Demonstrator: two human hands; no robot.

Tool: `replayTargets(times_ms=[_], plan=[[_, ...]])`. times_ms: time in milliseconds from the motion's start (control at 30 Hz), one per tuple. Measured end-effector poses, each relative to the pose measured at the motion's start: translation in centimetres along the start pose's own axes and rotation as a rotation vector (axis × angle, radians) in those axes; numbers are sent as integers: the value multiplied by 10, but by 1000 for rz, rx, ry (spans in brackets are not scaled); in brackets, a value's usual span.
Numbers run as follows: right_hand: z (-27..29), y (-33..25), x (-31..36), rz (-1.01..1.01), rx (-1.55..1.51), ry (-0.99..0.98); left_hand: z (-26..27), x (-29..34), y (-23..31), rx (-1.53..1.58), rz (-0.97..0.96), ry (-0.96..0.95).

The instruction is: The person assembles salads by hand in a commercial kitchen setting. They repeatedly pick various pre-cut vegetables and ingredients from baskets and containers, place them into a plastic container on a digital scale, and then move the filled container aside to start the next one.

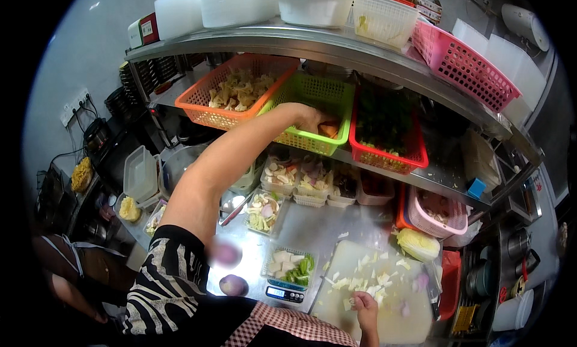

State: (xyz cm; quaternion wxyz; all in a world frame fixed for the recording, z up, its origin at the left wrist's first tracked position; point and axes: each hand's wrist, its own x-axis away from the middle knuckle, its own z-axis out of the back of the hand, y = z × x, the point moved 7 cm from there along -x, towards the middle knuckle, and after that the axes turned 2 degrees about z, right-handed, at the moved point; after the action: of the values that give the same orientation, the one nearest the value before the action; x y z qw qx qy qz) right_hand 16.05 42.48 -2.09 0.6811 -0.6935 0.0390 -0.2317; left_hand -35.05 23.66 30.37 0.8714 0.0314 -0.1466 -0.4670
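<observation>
the left hand (309, 120) is reached into the green basket (312, 97); its fingers cannot be told. the right hand (365, 304) is rested, fingers together, on the cutting board (336, 299).

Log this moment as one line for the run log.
left hand: reaching into green basket on shelf | right hand: on white cutting board, touching chopped vegetable pieces
</observation>
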Motion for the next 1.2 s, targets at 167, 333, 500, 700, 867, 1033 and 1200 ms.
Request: replayTargets(times_ms=[167, 333, 500, 700, 867, 1033, 1200], plan=[[-4, -7, 2, 32, -41, 60, 15, 7, 18, 302, -31, 50], [-14, -9, -2, 86, 15, -7, 17, 5, -27, 561, 22, 148], [-16, -34, 14, 128, 36, 13, 54, 59, -4, 992, -7, 311], [10, -8, 38, 217, 210, 93, -4, 130, 95, 1095, -372, 162], [-9, -17, 55, 170, 150, 2, -180, 168, 128, 915, -182, -229], [-14, -35, 68, 133, 136, 8, -164, 168, 94, 523, -114, -15], [-4, -50, 65, 160, 156, 92, 49, 213, -64, 552, -5, 1087]])
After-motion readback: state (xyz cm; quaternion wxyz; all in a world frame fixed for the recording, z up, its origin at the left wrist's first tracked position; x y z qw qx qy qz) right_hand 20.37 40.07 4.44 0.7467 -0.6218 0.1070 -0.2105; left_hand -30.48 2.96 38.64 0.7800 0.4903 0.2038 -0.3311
